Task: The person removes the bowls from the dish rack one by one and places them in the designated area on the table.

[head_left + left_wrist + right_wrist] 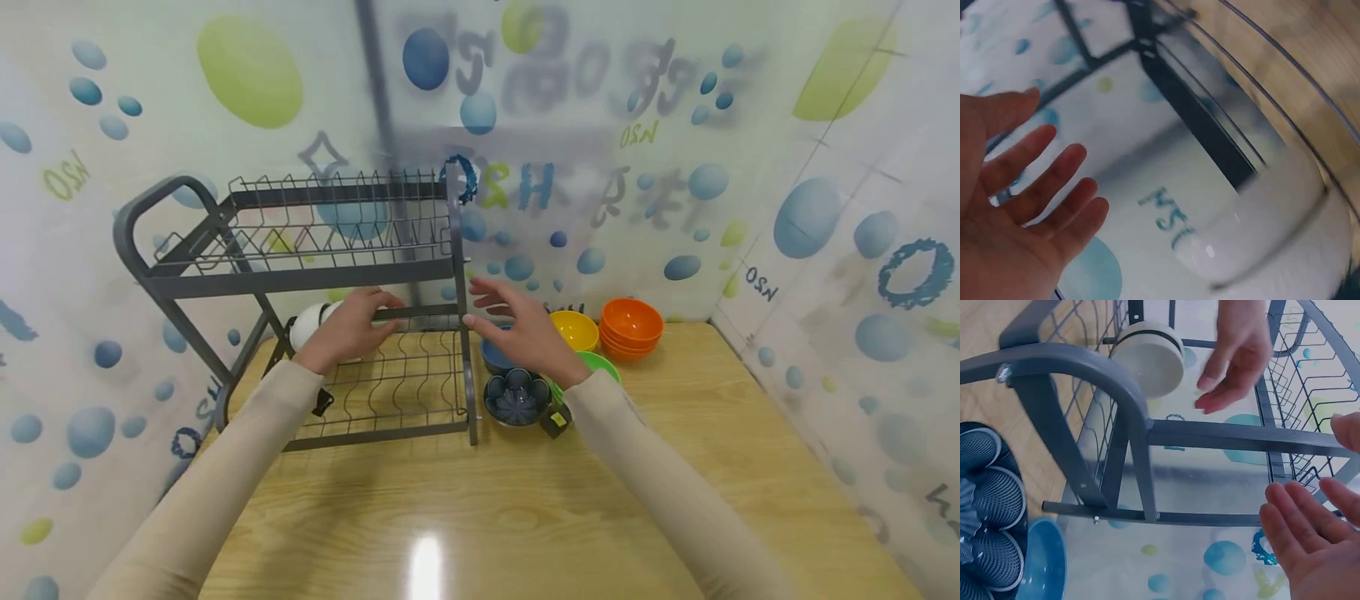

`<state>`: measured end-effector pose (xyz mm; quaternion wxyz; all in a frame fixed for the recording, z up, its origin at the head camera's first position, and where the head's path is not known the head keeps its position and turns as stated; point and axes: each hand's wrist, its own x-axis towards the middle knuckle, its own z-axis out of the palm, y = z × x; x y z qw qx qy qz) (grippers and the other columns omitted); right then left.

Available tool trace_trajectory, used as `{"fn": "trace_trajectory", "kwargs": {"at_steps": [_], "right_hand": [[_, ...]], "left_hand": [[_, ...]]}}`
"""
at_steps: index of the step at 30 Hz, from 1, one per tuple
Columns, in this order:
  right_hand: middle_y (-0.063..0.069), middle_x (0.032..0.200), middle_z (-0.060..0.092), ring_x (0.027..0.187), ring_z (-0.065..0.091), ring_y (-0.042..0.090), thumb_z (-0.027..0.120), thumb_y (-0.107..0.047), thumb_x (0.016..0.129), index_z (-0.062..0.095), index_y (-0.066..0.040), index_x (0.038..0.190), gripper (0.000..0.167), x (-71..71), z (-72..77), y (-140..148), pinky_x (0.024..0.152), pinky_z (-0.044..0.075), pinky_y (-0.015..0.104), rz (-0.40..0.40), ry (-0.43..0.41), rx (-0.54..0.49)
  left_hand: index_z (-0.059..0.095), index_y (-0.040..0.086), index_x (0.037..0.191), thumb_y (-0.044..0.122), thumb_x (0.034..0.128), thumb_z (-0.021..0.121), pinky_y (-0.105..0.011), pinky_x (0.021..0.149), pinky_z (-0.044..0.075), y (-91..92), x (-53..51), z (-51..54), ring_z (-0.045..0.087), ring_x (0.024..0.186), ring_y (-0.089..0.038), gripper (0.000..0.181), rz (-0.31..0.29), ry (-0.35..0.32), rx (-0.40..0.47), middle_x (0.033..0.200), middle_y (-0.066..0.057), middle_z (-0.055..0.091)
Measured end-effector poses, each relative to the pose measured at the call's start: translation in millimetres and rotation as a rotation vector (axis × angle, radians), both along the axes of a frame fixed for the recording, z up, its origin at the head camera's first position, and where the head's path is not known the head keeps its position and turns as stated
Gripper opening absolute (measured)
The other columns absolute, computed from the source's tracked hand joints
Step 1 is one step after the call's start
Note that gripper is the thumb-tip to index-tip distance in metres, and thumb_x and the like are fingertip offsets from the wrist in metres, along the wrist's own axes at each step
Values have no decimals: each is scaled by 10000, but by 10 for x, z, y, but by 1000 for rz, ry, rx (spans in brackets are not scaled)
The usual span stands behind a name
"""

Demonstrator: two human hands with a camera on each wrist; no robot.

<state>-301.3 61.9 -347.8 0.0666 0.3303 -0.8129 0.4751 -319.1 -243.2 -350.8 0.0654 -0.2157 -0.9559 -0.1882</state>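
Observation:
A grey two-tier dish rack [307, 279] stands on the wooden table. On its lower tier, at the left end, white bowls [1150, 365] stand on edge; a dark line runs round the rim. Inside the rack, between the tiers, my left hand [356, 329] is just right of these bowls. Its fingers [1063, 165] are loosely spread and hold nothing, apart from the bowls [1272, 231]. Just outside the rack's right end, my right hand [517, 329] hovers above a blue bowl [493, 358], fingers extended, holding nothing. In the right wrist view its palm [1329, 562] faces the rack.
Right of the rack stand a dark petal-shaped bowl [516, 400], a yellow bowl [576, 331], a green bowl [602, 364] partly behind my right wrist, and stacked orange bowls [632, 325]. Patterned walls [675, 167] close in the table's back and sides.

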Motion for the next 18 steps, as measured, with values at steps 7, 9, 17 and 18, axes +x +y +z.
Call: {"fn": "trace_trajectory", "kwargs": {"at_steps": [7, 9, 17, 18], "right_hand": [[40, 1391, 634, 1230, 638, 202, 625, -319, 1034, 522, -177, 1481, 480, -89, 79, -117, 1082, 526, 383, 0, -44, -111], [49, 1331, 667, 1193, 658, 203, 630, -302, 1032, 552, -166, 1452, 448, -93, 91, -134, 1049, 549, 372, -10, -38, -130], [104, 1128, 726, 1001, 718, 240, 625, -226, 1036, 635, -72, 1309, 313, -98, 116, -203, 927, 612, 377, -19, 44, -128], [102, 1122, 725, 996, 716, 230, 623, -227, 1037, 634, -72, 1306, 310, -97, 119, -207, 925, 612, 376, -21, 45, -125]], "left_hand": [[708, -14, 1217, 208, 959, 727, -542, 962, 535, -165, -104, -52, 553, 1199, -403, 341, -39, -36, -324, 1218, -207, 670], [737, -4, 1155, 177, 932, 755, -506, 908, 557, -191, -122, -68, 586, 1125, -370, 287, -59, -42, -419, 1157, -180, 701], [650, 78, 715, -32, 904, 706, -308, 561, 371, -268, -68, -63, 471, 617, -165, 226, -84, 16, -693, 696, -83, 591], [650, 71, 734, -37, 918, 692, -298, 545, 393, -274, -51, -69, 478, 599, -159, 218, -90, 27, -719, 695, -81, 588]]}}
